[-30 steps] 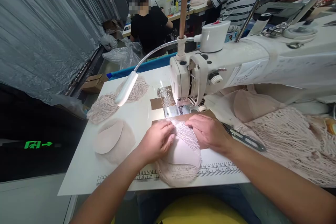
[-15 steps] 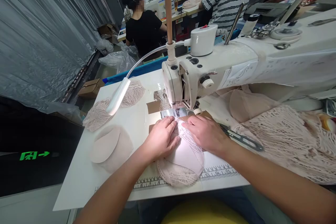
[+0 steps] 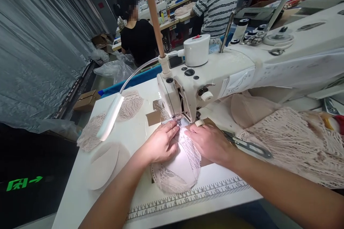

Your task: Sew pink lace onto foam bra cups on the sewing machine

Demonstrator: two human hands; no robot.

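Observation:
A pale pink lace bra cup (image 3: 185,154) lies under the needle area of a white sewing machine (image 3: 172,94), its rounded lace end towards me. My left hand (image 3: 162,143) presses on the cup's left side, fingers together and thumb drawn in, fingertips close beside the presser foot (image 3: 179,121). On the right edge, my right hand (image 3: 208,139) is closed with its fingertips on the lace, just right of the foot. The edge under both hands is hidden. A lamp (image 3: 110,117) on a bendable neck hangs over the table to the left.
Lace pieces (image 3: 130,105) and a plain beige cup (image 3: 103,168) lie left on the white table (image 3: 72,189). Dark snips (image 3: 249,145) rest right of my hand, beside heaped lace fabric (image 3: 290,143). A ruler strip (image 3: 188,200) runs along the front. Two people sit beyond.
The cup and both hands have slid forward towards the needle, so the cup's near end covers less of the ruler. The whole view has shifted a little.

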